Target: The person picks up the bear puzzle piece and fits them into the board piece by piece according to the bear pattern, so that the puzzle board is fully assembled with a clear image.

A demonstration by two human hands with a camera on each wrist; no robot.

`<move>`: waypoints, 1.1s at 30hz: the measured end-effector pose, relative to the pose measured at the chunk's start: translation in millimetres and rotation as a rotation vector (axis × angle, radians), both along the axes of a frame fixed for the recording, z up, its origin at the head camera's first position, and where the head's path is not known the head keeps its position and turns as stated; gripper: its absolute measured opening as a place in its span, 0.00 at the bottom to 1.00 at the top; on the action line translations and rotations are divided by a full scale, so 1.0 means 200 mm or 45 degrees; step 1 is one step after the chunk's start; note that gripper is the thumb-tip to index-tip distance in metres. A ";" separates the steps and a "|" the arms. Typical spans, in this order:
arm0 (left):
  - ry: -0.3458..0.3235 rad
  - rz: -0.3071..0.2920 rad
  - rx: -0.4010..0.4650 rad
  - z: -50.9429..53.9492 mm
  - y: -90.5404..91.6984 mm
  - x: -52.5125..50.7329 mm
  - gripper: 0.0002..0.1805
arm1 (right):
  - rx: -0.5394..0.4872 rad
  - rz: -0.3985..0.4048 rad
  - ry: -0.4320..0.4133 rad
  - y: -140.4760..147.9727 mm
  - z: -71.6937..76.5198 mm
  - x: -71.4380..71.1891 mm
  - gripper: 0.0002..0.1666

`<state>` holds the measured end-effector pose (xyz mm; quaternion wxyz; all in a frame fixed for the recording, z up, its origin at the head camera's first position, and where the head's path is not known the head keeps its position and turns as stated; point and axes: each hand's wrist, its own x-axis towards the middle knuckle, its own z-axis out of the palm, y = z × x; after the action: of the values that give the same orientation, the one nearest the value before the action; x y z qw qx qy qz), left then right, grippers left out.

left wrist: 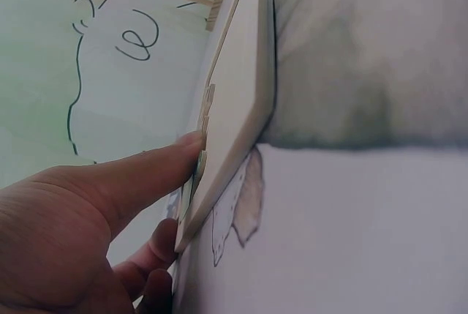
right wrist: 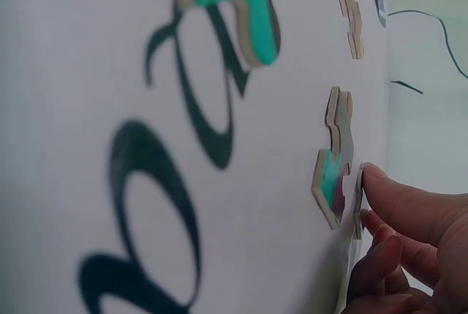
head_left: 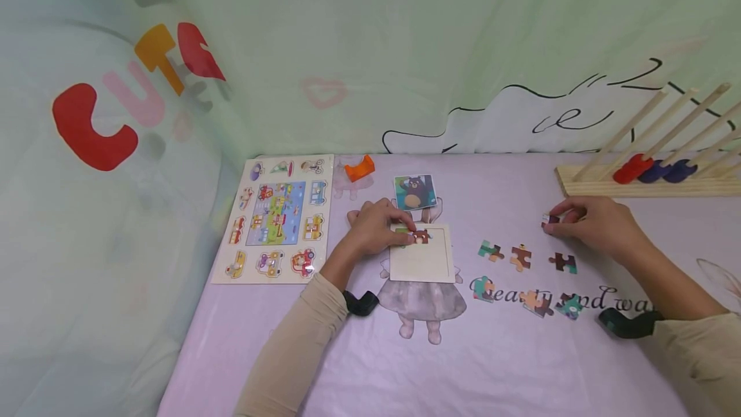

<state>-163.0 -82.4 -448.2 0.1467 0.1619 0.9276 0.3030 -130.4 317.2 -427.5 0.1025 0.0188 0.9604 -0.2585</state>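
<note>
Currently, a lilac printed cloth (head_left: 498,365) is bearing a pale square wooden puzzle tray (head_left: 419,268), whose upper left corner the left hand (head_left: 373,227) is gripping between thumb and fingers. Well to its right, the right hand (head_left: 597,222), near several scattered multicoloured jigsaw pieces (head_left: 521,257), is pinching closely one small, flat, dark piece (head_left: 547,219).

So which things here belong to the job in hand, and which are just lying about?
In the job:
tray
pieces in it
six loose pieces
piece in the right hand
bear card, probably as guide

Just lying about:
vehicle board
orange block
peg rack with its red and blue pieces
</note>
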 end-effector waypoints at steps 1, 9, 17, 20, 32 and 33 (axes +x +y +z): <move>-0.001 0.000 -0.001 0.00 0.00 0.00 0.07 | -0.003 -0.002 -0.001 0.00 0.00 0.00 0.29; -0.001 -0.003 -0.006 -0.01 0.00 -0.01 0.08 | -0.015 -0.001 0.001 0.00 -0.01 0.00 0.28; 0.003 -0.002 0.000 -0.01 0.00 0.00 0.08 | -0.030 -0.018 -0.011 0.00 -0.02 -0.01 0.28; 0.005 -0.001 -0.001 -0.01 0.00 0.00 0.07 | -0.039 -0.023 -0.012 0.00 -0.02 0.00 0.27; 0.004 0.002 0.022 -0.01 0.00 0.00 0.07 | -0.024 -0.039 -0.008 -0.01 0.01 0.01 0.27; 0.003 0.002 0.027 -0.01 0.00 0.00 0.07 | -0.024 -0.036 -0.010 -0.01 0.01 0.01 0.27</move>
<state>-162.9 -83.1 -449.5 0.1436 0.1630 0.9247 0.3126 -128.5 315.0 -424.8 0.1029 0.0324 0.9571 -0.2689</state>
